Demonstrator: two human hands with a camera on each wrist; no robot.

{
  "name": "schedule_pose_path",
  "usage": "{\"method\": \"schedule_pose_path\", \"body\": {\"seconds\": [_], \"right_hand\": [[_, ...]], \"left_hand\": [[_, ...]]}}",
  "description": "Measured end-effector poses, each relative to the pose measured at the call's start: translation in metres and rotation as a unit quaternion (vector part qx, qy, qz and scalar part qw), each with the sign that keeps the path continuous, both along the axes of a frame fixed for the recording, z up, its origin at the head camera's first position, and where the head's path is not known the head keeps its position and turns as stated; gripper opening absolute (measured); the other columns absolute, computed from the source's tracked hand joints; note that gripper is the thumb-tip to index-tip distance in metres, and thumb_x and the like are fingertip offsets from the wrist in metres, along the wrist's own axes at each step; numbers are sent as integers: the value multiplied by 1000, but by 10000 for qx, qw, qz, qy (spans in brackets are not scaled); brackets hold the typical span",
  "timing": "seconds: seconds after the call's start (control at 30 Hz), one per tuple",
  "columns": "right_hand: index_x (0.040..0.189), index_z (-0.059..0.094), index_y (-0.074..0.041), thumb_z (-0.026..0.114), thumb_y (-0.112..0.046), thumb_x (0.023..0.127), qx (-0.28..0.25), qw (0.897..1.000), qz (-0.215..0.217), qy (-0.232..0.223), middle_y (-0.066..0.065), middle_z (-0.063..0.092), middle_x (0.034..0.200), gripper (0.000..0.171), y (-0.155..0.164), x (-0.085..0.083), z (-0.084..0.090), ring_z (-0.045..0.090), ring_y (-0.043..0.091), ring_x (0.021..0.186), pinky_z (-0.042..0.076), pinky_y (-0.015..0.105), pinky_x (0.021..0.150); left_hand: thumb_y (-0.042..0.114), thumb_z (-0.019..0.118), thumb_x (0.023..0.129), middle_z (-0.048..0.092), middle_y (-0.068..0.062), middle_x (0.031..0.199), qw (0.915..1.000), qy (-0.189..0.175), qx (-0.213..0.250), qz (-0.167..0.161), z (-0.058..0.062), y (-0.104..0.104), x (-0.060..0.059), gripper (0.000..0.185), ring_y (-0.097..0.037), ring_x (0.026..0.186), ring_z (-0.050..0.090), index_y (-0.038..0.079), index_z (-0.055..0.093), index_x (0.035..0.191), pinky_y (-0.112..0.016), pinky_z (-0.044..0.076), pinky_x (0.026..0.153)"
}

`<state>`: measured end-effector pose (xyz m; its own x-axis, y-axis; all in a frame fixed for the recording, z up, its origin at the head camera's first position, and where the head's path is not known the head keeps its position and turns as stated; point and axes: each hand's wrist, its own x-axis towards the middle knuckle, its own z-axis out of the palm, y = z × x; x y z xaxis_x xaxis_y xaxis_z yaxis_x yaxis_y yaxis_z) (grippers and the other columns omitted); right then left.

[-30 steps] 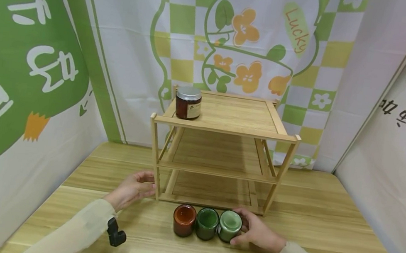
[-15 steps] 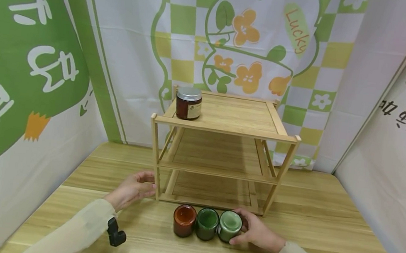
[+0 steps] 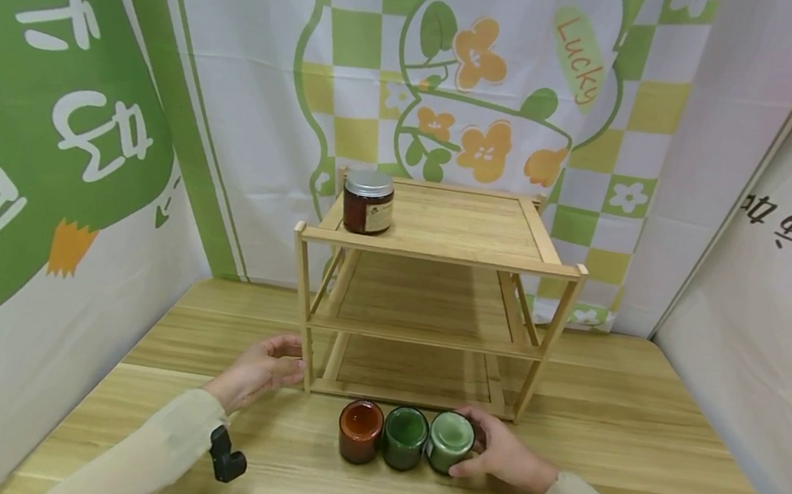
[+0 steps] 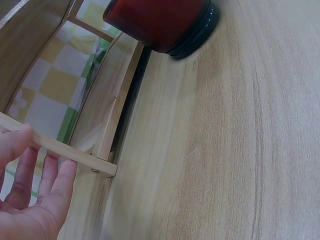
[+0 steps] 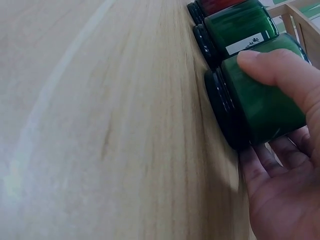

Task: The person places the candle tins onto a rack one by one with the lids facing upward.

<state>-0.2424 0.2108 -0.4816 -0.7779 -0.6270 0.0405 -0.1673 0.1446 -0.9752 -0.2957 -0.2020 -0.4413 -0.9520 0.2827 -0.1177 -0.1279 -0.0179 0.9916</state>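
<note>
1. As seen from the head view, the light green jar (image 3: 450,442) is gripped by the right hand (image 3: 504,457): thumb on the near side, fingers curled round the far and right side.
2. Jar location: standing on its black lid on the bench (image 3: 635,470), base up, at the right end of a three-jar row just in front of the wooden rack (image 3: 434,300).
3. Row order from 9 to 3 o'clock: red jar (image 3: 359,430), dark green jar (image 3: 404,437), light green jar. Neighbours appear to be touching.
4. Key relation: the gripped jar lies at 9 o'clock of the right palm, long axis vertical. The rack's front rail sits just beyond it at 12 o'clock.
5. The right hand is clearly the nearer one; the red and dark green jars stand between the left hand (image 3: 257,370) and the gripped jar.
6. Left hand state: held narrow, fingers lightly curled against the rack's front-left post (image 3: 302,310) near its foot, thumb over the post in the left wrist view. No jar is held. It lies at 9 o'clock of the row, apart from the red jar.
7. A fourth jar, silver-lidded (image 3: 368,201), is standing upright on the rack's top shelf at its left end, well apart from both hands.
</note>
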Motion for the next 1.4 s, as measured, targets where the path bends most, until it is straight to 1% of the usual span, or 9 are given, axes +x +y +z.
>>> {"method": "schedule_pose_path", "body": {"seconds": [0.1, 0.23, 0.33, 0.47, 0.63, 0.73, 1.0, 1.23, 1.4], "right_hand": [[133, 36, 11, 77, -2, 78, 42, 9999, -52, 118, 19, 51, 127, 70, 2, 1, 0, 56, 11, 112, 50, 19, 96], [131, 39, 9, 78, -4, 77, 75, 9994, -197, 272, 16, 53, 125, 68, 4, 3, 3, 57, 10, 111, 50, 19, 95], [130, 40, 8, 78, -3, 76, 38, 9987, -297, 421, 12, 54, 123, 67, 5, 3, 5, 57, 8, 110, 50, 18, 96], [129, 40, 9, 78, -2, 74, -54, 9975, -353, 603, 11, 55, 121, 68, 5, 4, 10, 57, 8, 109, 50, 19, 97], [129, 40, 6, 78, -3, 75, -42, 9983, -416, 411, 12, 53, 123, 66, 5, 9, 19, 57, 9, 110, 49, 19, 97], [129, 39, 6, 78, -3, 76, -28, 9984, -435, 360, 13, 53, 124, 66, 6, 10, 21, 57, 9, 110, 49, 18, 97], [129, 39, 6, 78, -3, 76, 32, 9974, -516, 499, 13, 53, 123, 66, 6, 9, 21, 56, 8, 110, 48, 16, 97], [130, 36, 9, 77, -2, 77, 55, 9971, -556, 519, 19, 51, 125, 68, 6, 9, 23, 55, 6, 111, 47, 14, 97], [131, 37, 7, 77, -4, 78, 69, 9969, -594, 503, 14, 52, 125, 68, 7, 9, 23, 55, 6, 111, 47, 14, 97]], "left_hand": [[-2, 60, 92, 48, -8, 119, 10000, 7, 8, 5, 0, 0, 0, 43, -16, 100, 58, -3, 42, 131, -35, 54, 98], [-2, 60, 92, 48, -8, 119, 10000, 4, 24, 3, 0, 0, 0, 41, -16, 99, 58, -2, 42, 129, -34, 54, 97], [-2, 60, 92, 47, -8, 120, 10000, -6, 14, 4, 0, 0, 1, 43, -16, 100, 58, -2, 41, 130, -34, 54, 98], [-1, 60, 93, 46, -10, 122, 10000, -35, -1, -1, 1, 0, 1, 45, -17, 102, 57, -3, 39, 133, -34, 53, 99], [-1, 60, 93, 45, -10, 123, 10000, -67, 24, -17, 1, 0, 2, 46, -18, 103, 57, -3, 39, 134, -35, 53, 99], [-1, 59, 93, 46, -9, 121, 10000, -72, 51, -15, 2, 0, 3, 44, -17, 102, 57, -3, 40, 132, -34, 53, 99], [-1, 59, 93, 45, -11, 123, 9999, -100, 31, -12, 2, 0, 3, 45, -18, 103, 57, -3, 40, 133, -35, 53, 99], [-1, 59, 94, 44, -13, 127, 9999, -88, -21, -53, 3, 1, 3, 50, -20, 106, 57, -5, 35, 137, -36, 52, 101], [-1, 58, 94, 44, -12, 126, 9999, -78, -25, -61, 3, 1, 3, 50, -19, 105, 57, -5, 35, 138, -36, 52, 101]]}}
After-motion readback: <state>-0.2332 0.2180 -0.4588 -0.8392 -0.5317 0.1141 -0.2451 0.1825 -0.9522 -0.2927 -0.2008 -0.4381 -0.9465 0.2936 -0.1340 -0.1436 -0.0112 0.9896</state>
